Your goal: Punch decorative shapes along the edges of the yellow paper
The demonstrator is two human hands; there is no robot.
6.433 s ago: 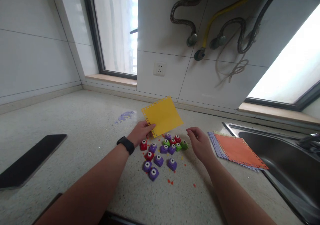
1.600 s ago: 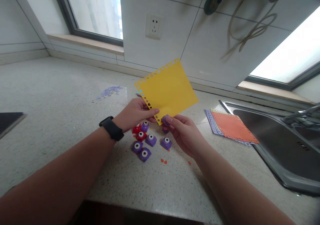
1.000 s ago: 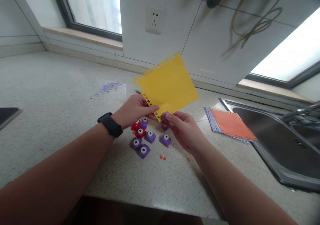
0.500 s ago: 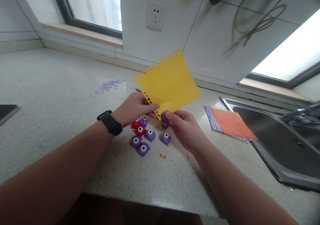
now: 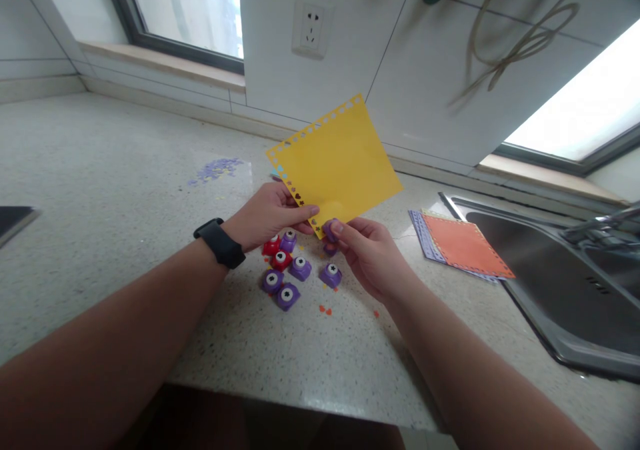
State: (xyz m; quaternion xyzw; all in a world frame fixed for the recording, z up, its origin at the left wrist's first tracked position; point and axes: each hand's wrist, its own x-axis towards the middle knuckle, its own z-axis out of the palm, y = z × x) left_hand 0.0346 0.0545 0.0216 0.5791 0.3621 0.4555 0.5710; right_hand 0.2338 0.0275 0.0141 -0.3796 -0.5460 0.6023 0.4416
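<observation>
A yellow sheet of paper (image 5: 343, 160) is held up at a tilt, with small shaped holes along its upper left and lower left edges. My left hand (image 5: 277, 215) pinches its lower left edge, thumb on top. My right hand (image 5: 367, 253) grips a small purple punch (image 5: 330, 229) at the sheet's bottom corner. Below the hands, several purple punches (image 5: 300, 268) and red punches (image 5: 281, 259) with white round tops stand on the counter. One purple punch (image 5: 331, 275) sits apart, nearer my right hand.
Orange sheet (image 5: 467, 245) lies on purple ones beside the steel sink (image 5: 565, 290). Purple paper bits (image 5: 217, 170) are heaped at the back left; orange bits (image 5: 325, 310) lie near the front. A dark flat object (image 5: 15, 222) is at the far left.
</observation>
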